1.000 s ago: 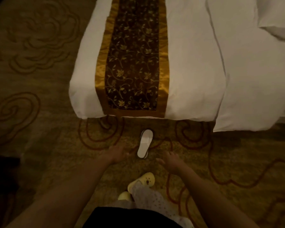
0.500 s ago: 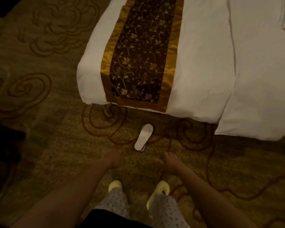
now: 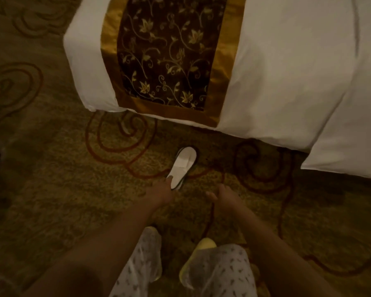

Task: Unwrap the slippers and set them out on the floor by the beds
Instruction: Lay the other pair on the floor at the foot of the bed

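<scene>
A flat white slipper bundle (image 3: 183,166) with a dark edge lies on the patterned carpet just in front of the bed's foot, toe end toward the bed. My left hand (image 3: 160,192) reaches down to its heel end, and the fingertips touch its near left edge while it stays flat on the floor. To the right of the heel, my right hand (image 3: 223,195) hovers with fingers spread and holds nothing, a short gap away from the slippers.
The white bed (image 3: 276,78) with a gold and brown floral runner (image 3: 169,56) fills the top. A second white duvet (image 3: 356,133) hangs at the right. My feet in yellow slippers (image 3: 201,249) stand on the carpet (image 3: 51,189) below.
Both hands have moved forward toward the slippers. The left hand now touches the heel end, and the view has come closer to the floor.
</scene>
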### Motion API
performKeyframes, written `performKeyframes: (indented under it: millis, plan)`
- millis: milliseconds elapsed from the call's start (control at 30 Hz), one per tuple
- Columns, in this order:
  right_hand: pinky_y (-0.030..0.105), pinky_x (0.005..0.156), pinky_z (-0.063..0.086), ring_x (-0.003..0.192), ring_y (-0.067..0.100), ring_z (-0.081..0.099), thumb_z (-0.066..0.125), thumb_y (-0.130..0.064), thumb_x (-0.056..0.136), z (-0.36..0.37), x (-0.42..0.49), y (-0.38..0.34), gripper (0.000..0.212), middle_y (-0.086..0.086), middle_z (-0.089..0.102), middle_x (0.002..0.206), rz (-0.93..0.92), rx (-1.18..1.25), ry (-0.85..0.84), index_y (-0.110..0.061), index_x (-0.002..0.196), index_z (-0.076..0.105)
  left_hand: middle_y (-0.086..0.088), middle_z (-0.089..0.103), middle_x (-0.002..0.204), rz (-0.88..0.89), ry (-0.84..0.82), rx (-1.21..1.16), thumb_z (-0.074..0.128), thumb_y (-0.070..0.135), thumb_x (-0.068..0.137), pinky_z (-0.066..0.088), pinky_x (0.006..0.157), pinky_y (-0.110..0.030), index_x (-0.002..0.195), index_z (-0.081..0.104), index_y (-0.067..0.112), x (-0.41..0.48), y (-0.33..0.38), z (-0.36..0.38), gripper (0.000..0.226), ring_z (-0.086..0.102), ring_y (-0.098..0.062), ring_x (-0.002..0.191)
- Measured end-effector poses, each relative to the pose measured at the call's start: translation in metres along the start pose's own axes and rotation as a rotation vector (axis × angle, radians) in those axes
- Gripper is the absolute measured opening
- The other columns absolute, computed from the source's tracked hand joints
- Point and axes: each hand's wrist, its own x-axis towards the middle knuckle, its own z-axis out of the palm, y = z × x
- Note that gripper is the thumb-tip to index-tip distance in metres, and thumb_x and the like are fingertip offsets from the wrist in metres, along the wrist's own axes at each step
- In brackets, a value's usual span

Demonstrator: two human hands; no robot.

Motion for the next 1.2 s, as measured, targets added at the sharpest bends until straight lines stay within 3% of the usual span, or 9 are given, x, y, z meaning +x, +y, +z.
performKeyframes:
  millis: [133,300,467,600,667,800,1000,1200]
  plan:
    - [0.043,0.108,0.038,0.13,0.032,0.041,0.048,-0.044,0.092,0.043,0.085,0.007,0.062,0.017,0.038,0.145,0.004,0.066,-0.009,-0.008,0.14,0.033,-0.012,0.032,0.152,-0.022,0.0,-0.072,0.052,0.034,0.091,0.029,0.114,-0.04,0.147,0.023,0.014,0.074,-0.026,0.046,0.066,0.034,-0.029,0.137]
    - [0.038,0.113,0.031,0.131,0.029,0.04,0.043,-0.038,0.095,0.105,0.194,0.006,0.05,0.015,0.039,0.145,-0.1,-0.045,-0.053,-0.012,0.138,0.037,-0.015,0.037,0.147,-0.072,0.033,-0.12,0.052,0.035,0.091,0.034,0.11,-0.038,0.144,0.026,0.011,0.182,-0.065,0.111,0.064,0.039,-0.032,0.133]
    - [0.035,0.103,0.041,0.12,0.03,0.051,0.05,-0.031,0.093,0.144,0.287,0.002,0.04,0.014,0.052,0.135,-0.183,0.046,0.026,-0.01,0.126,0.052,-0.014,0.019,0.156,-0.133,0.061,-0.111,0.046,0.036,0.093,0.023,0.117,-0.041,0.149,0.013,0.012,0.278,-0.088,0.16,0.069,0.021,-0.033,0.142]
    - [0.036,0.094,0.048,0.112,0.033,0.057,0.053,-0.023,0.092,0.158,0.345,-0.005,0.034,0.019,0.061,0.123,-0.183,0.322,0.164,-0.001,0.118,0.059,-0.015,0.012,0.157,-0.116,0.126,-0.125,0.045,0.036,0.093,0.02,0.118,-0.042,0.149,0.005,0.013,0.332,-0.097,0.179,0.073,0.015,-0.034,0.143]
    - [0.033,0.09,0.047,0.111,0.033,0.058,0.055,-0.019,0.09,0.167,0.363,-0.008,0.035,0.02,0.062,0.122,-0.139,0.401,0.246,0.0,0.119,0.058,-0.016,0.013,0.156,-0.095,0.143,-0.14,0.046,0.037,0.092,0.021,0.117,-0.042,0.149,0.004,0.014,0.346,-0.099,0.186,0.075,0.017,-0.035,0.142]
    - [0.038,0.098,0.048,0.117,0.029,0.055,0.059,-0.021,0.087,0.19,0.379,-0.01,0.044,0.015,0.056,0.129,-0.091,0.467,0.362,-0.004,0.126,0.05,-0.018,0.025,0.151,-0.029,0.259,-0.08,0.05,0.044,0.09,0.025,0.112,-0.038,0.148,0.014,0.013,0.347,-0.098,0.203,0.075,0.026,-0.032,0.138]
    - [0.027,0.086,0.047,0.109,0.027,0.058,0.06,-0.013,0.087,0.208,0.389,-0.008,0.033,0.017,0.061,0.119,-0.088,0.73,0.517,0.0,0.117,0.056,-0.015,0.032,0.147,-0.011,0.467,-0.075,0.049,0.035,0.09,0.024,0.11,-0.036,0.147,0.019,0.012,0.349,-0.085,0.214,0.068,0.031,-0.03,0.132]
    - [0.03,0.088,0.044,0.115,0.03,0.052,0.067,-0.014,0.082,0.197,0.381,0.016,0.061,0.019,0.048,0.132,0.091,0.911,0.601,-0.002,0.134,0.04,-0.013,0.036,0.145,0.006,0.478,-0.218,0.048,0.031,0.09,0.028,0.108,-0.039,0.143,0.027,0.012,0.346,-0.051,0.226,0.06,0.034,-0.029,0.129]
